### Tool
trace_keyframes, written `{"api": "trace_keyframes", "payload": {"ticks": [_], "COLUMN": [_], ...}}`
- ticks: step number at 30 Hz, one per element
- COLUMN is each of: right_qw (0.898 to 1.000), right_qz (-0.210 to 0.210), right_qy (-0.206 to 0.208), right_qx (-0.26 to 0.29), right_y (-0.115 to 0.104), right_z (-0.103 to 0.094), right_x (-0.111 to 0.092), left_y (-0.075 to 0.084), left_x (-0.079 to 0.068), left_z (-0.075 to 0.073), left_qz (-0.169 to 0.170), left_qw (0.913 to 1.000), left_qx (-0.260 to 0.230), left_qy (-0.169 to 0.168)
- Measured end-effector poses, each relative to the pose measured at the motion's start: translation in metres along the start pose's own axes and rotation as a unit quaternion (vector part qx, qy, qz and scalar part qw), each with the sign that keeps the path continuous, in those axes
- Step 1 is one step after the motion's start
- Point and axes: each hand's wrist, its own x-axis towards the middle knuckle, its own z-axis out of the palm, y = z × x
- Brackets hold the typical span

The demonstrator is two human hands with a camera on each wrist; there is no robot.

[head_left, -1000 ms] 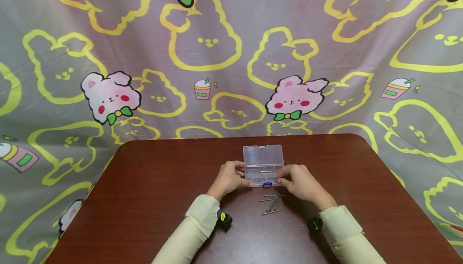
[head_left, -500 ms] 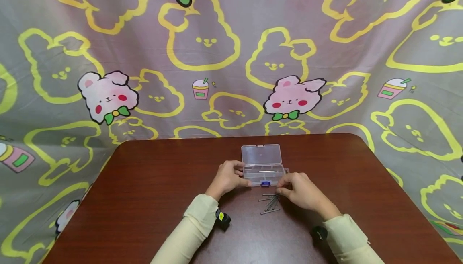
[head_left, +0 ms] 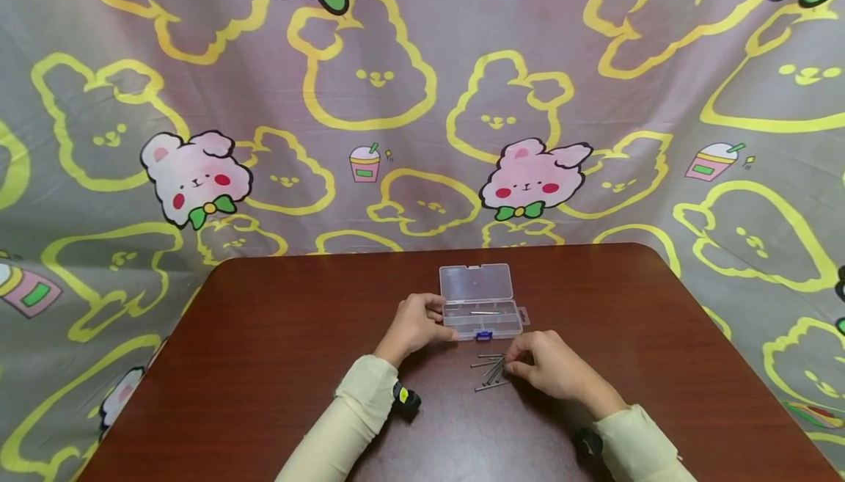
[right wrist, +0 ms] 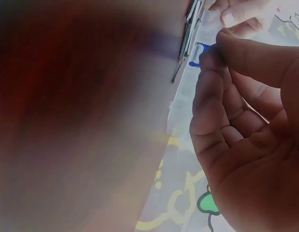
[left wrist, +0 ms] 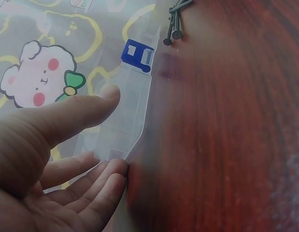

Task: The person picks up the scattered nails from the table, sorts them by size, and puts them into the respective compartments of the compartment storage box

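Note:
A clear plastic compartment box [head_left: 466, 328] stands on the table with its lid [head_left: 475, 282] raised at the back. Its blue latch [head_left: 485, 335] is on the near side, and a nail [head_left: 485, 312] lies inside. My left hand [head_left: 416, 326] holds the box's left end, thumb at the front corner and fingers along the side. Several grey nails [head_left: 489, 375] lie in a loose pile before the box. At the pile's right end are the fingertips of my right hand [head_left: 549, 366], thumb and forefinger close together; I cannot tell whether a nail is between them.
The brown wooden table [head_left: 317, 320] reaches to a patterned cloth [head_left: 422, 137] hanging behind and at the sides. A small clear hanging tab [head_left: 524, 316] sticks out from the box's right end. Each wrist wears a black camera [head_left: 406, 401].
My right hand has left the box's right compartments and moved down toward me to the nail pile. My left hand stays at the box; the nail inside remains there.

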Motion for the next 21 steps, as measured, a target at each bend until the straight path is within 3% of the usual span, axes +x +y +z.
{"api": "trace_keyframes", "payload": {"ticks": [13,21], "right_qw": [0.998,0.998], "right_qz": [-0.036,-0.038], "right_qy": [-0.044,-0.043], "right_qx": [-0.003,-0.022], "right_y": [-0.011,-0.01], "right_z": [0.01,0.012], "right_x": [-0.003,-0.002], "left_y": [-0.002,-0.001], "left_x": [-0.002,0.0], "left_z": [-0.001,-0.001], "left_qz": [-0.007,-0.002], "left_qw": [1.0,1.0], "left_qx": [0.001,0.003], "left_qy": [0.002,-0.001]}}
